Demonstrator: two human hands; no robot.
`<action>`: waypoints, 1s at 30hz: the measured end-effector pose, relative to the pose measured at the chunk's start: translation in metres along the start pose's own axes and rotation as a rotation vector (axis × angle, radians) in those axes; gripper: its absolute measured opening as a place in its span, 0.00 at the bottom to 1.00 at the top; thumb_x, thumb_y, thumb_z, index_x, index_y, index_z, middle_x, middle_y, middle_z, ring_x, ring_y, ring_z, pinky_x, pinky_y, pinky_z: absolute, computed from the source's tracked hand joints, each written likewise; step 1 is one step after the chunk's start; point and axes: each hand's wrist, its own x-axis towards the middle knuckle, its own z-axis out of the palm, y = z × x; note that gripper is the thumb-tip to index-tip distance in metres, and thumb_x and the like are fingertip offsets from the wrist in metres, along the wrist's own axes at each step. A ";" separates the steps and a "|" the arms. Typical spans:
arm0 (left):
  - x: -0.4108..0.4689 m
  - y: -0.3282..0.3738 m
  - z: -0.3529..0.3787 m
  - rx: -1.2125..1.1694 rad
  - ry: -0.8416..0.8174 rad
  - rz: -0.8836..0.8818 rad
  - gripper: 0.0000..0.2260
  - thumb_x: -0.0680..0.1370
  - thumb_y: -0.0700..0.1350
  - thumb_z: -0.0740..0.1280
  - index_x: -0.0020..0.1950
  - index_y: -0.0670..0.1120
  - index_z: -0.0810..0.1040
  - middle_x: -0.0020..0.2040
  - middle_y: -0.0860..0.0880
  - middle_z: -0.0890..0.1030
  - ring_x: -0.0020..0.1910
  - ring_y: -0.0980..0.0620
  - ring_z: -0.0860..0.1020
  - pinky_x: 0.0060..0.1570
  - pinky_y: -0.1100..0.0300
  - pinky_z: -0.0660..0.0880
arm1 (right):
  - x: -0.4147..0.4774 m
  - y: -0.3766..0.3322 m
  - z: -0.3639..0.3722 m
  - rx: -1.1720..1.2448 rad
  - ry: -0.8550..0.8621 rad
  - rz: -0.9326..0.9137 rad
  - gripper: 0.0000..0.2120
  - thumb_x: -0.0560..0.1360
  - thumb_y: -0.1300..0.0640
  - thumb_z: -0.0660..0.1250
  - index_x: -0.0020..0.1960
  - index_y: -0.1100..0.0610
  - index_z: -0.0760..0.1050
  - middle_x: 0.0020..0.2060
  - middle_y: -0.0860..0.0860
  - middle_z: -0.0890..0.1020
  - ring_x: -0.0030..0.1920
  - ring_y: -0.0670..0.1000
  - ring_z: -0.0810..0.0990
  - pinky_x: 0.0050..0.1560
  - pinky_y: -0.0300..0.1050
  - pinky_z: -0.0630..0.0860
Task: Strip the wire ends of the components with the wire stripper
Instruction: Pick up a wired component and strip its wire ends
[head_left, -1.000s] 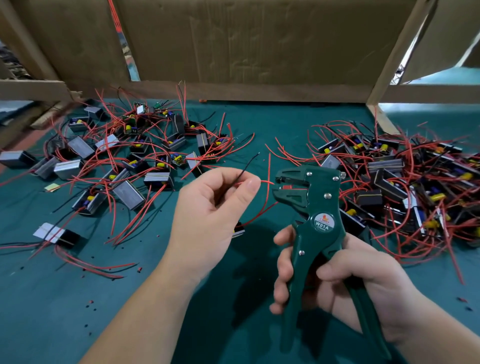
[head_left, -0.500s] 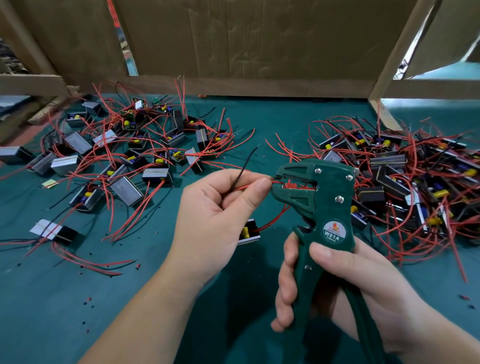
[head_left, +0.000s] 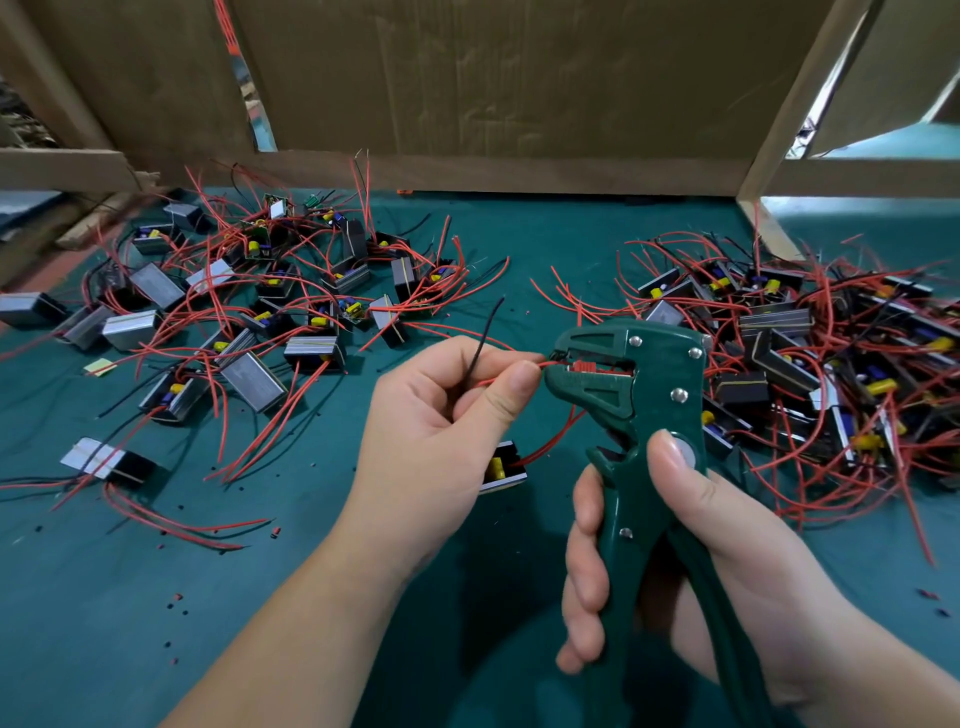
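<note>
Left hand pinches red wire, end pointing rightward into wire stripper mouth (axis roughly horizontal); right hand grips handles, squeeze pending.

Left hand pinches a red wire; right hand grips the wire stripper, fingers curled.

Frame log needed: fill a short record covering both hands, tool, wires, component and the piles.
left hand: pinches red wire; black wire sticks up from it
right hand: grips wire stripper handles
wire stripper: green, red wire end in its mouth
component: black, below left hand
left pile, right pile: components with red wires on green table
</note>
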 end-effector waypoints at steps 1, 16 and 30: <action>0.000 0.000 0.000 -0.012 -0.006 0.013 0.05 0.72 0.42 0.67 0.37 0.48 0.81 0.26 0.60 0.75 0.23 0.65 0.68 0.28 0.74 0.65 | 0.000 0.000 -0.001 -0.002 -0.009 -0.001 0.24 0.68 0.38 0.72 0.44 0.60 0.76 0.32 0.61 0.78 0.32 0.60 0.80 0.42 0.62 0.73; 0.000 -0.002 0.001 0.028 -0.003 0.005 0.10 0.76 0.49 0.64 0.40 0.56 0.84 0.27 0.59 0.72 0.24 0.62 0.65 0.27 0.67 0.63 | -0.002 -0.002 0.005 -0.029 0.051 -0.014 0.29 0.64 0.33 0.72 0.41 0.61 0.76 0.30 0.61 0.77 0.29 0.59 0.78 0.37 0.56 0.76; 0.003 0.002 -0.013 0.042 0.059 0.002 0.08 0.72 0.52 0.69 0.48 0.54 0.84 0.35 0.50 0.85 0.23 0.60 0.69 0.25 0.72 0.66 | 0.002 0.000 0.003 -0.071 0.323 -0.082 0.33 0.52 0.29 0.75 0.35 0.59 0.75 0.25 0.61 0.72 0.22 0.56 0.72 0.27 0.48 0.72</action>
